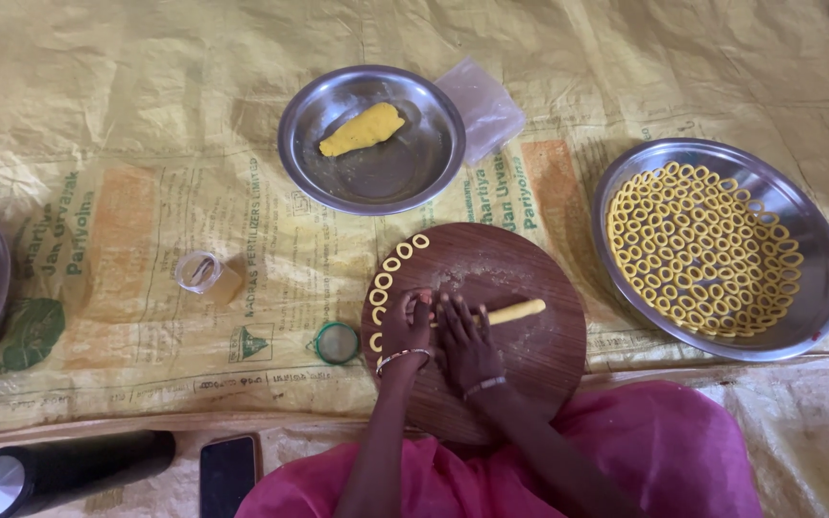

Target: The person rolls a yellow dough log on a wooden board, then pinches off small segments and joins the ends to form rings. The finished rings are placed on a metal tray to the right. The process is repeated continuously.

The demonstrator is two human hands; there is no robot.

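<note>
A dough rope is pinned flat under the right hand on the board, its free end sticking out right, left hand curled on it alongside, so it could easily be torn if pressed unevenly.

Bare forearms, thin bangle at each wrist, probably metal, bright pink garment

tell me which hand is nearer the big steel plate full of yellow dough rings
Right. The right hand rests on the round wooden board, on the side towards the ring-filled steel plate; the left hand lies beyond it, farther away.
</note>
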